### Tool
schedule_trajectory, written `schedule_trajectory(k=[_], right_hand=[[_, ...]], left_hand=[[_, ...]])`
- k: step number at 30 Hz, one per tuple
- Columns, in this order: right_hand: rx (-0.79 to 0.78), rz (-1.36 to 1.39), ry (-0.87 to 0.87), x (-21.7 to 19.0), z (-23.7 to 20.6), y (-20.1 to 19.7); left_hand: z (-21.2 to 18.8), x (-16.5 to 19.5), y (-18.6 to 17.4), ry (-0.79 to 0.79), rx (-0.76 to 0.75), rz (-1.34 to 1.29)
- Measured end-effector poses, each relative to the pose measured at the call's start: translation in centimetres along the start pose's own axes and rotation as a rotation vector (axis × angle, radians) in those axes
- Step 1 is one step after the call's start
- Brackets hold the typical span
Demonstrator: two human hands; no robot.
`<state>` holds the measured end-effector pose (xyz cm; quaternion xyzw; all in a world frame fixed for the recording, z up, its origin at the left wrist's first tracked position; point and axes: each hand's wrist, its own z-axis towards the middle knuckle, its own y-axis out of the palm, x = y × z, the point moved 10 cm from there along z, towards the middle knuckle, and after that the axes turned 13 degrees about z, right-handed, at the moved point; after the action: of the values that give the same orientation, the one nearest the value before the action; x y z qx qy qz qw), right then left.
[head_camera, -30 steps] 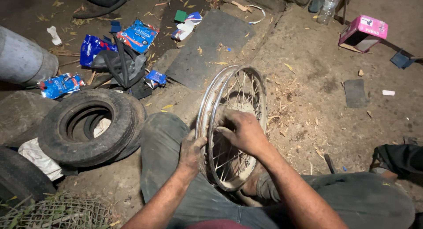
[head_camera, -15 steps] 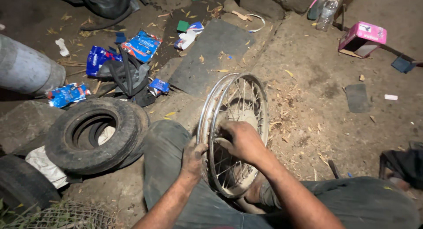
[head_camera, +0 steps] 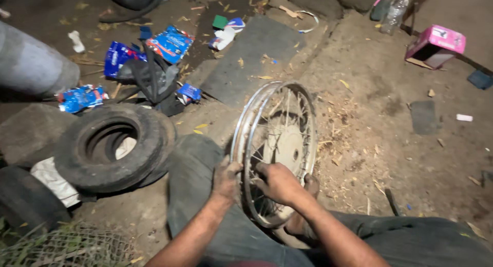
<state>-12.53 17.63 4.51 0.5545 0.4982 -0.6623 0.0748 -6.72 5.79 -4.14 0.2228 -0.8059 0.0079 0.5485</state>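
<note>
**Spoked wheel held upright between the knees**

The person sits on the dirt ground with a spoked wheel standing on edge between the legs, its shiny metal rim tilted a little away from them. The left hand is closed around the near left part of the rim, fingers wrapped over the outer edge and the thumb on the inner side. The right hand lies across the spokes low down inside the rim, fingers curled in among them; whether they pinch one spoke or something small there I cannot tell, as the back of the hand hides it. Both hands sit at the lower, nearer part of the wheel, just beside each other with the rim between them. A bare foot presses against the rim just right of the right hand.

To the left, two old tyres lie stacked flat, touching the person's left leg. Beyond them sit crumpled blue wrappers and a dark bag. A flat grey mat lies beyond the wheel, and a pink box stands well apart at the far right.
</note>
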Motion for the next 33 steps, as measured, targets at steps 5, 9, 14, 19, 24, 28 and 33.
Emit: schedule_trajectory(k=[5,9,14,19,24,28,33], right_hand=[[0.061,-0.054,0.207,0.7,1.5,-2.4],[0.433,0.151,-0.246,-3.7,1.1,-6.6],[0.161,0.097,-0.011,0.3,1.6,-3.2],[-0.037,0.120,0.092,1.5,1.3,2.9],[-0.081,0.117,0.125,2.6,1.6,3.4],[-0.041,0.190,0.131,2.6,1.6,1.4],[0.001,0.120,0.120,2.9,1.4,1.4]], left_hand=[[-0.3,1.8,0.3,-0.015,0.003,-0.025],[-0.5,2.9,0.9,0.023,-0.056,-0.075],[0.0,1.0,-0.8,-0.018,0.000,-0.035],[1.6,-0.8,-2.2,0.001,-0.004,-0.107],[2.4,-2.1,-4.7,0.002,0.158,0.108],[2.8,-3.6,-4.4,-0.061,0.102,-0.162],[2.8,-3.6,-4.4,-0.064,0.125,-0.072]])
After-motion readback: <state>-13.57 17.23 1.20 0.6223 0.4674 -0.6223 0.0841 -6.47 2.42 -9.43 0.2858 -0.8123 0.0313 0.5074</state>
